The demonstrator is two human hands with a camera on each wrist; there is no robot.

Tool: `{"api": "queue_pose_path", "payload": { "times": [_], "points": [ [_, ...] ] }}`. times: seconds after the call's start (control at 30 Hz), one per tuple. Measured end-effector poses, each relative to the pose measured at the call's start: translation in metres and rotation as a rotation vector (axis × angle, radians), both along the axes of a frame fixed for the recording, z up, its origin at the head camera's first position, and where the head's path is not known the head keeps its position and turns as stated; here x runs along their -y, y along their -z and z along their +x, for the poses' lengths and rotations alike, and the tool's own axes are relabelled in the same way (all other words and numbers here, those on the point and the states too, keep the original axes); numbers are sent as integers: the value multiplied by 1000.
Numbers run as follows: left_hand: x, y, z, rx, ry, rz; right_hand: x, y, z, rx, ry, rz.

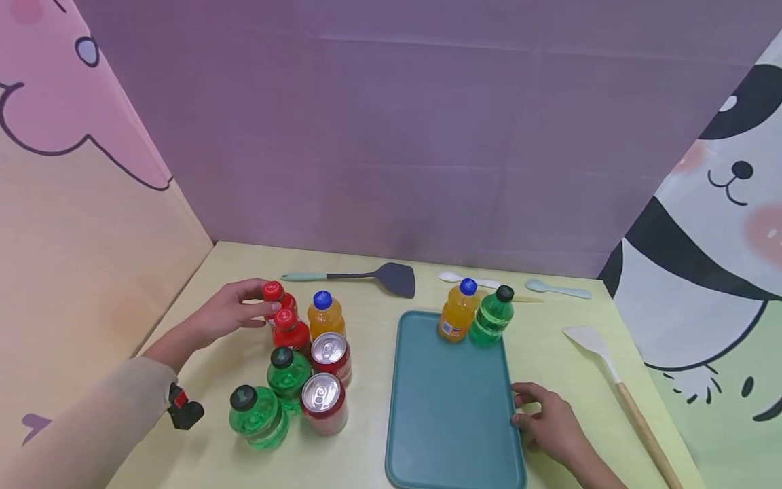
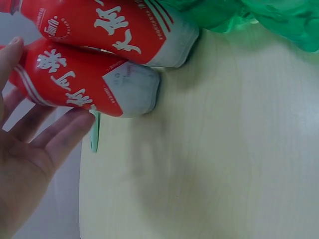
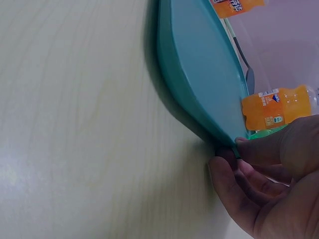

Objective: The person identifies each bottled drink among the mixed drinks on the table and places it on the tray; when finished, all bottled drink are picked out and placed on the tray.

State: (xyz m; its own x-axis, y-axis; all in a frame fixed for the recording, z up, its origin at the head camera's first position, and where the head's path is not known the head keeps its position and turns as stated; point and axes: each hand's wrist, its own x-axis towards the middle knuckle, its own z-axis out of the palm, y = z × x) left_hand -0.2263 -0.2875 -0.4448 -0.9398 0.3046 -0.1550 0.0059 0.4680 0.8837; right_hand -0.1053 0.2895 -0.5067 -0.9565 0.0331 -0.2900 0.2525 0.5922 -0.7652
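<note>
Left hand at the back red bottle: thumb one side, fingers the other; can't tell if it is clamped or just touching. Bottle's cap end is cut off in the left wrist view, and some of the fingers are hidden behind it. Front red bottle right beside it.

Right hand pinches the right rim of the tray, thumb on top, fingers under; some fingertips hidden. Tray flat on table, near edge at the head frame's bottom.

On tray, far right corner: 1 orange bottle, 1 green bottle, side by side; the green is mostly covered by the hand in the right wrist view.

Left group, all upright: 2 red bottles, 1 blue-capped bottle (lower part behind a can), 2 black-capped bottles, 2 cans.

Utensils, 5: grey spatula, white spoon and wooden stick both partly behind tray bottles (stick's type unclear), blue spoon, white spatula at right, handle cut off.
</note>
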Motion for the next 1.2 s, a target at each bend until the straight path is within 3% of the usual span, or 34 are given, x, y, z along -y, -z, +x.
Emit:
{"api": "queue_pose_path", "payload": {
  "times": [0.27, 0.5, 0.63, 0.73, 1.0, 1.2],
  "points": [
    [10, -6, 8, -66, -128, -13, 2, 0, 0, -12, 2, -5],
    [19, -30, 12, -155, -193, -27, 2, -3, -1, -21, -8, 8],
    [16, -53, 15, -206, -220, -25, 2, -4, -1, -20, -13, 9],
    [9, -76, 16, -223, -248, -40, 3, -6, -1, -17, -17, 8],
    [-24, -135, 17, -337, -321, 26, 3, -6, -1, -9, -13, 11],
    [-64, -163, 18, -360, -275, 83, 2, -6, 1, 1, 1, 1]
  ]
}}
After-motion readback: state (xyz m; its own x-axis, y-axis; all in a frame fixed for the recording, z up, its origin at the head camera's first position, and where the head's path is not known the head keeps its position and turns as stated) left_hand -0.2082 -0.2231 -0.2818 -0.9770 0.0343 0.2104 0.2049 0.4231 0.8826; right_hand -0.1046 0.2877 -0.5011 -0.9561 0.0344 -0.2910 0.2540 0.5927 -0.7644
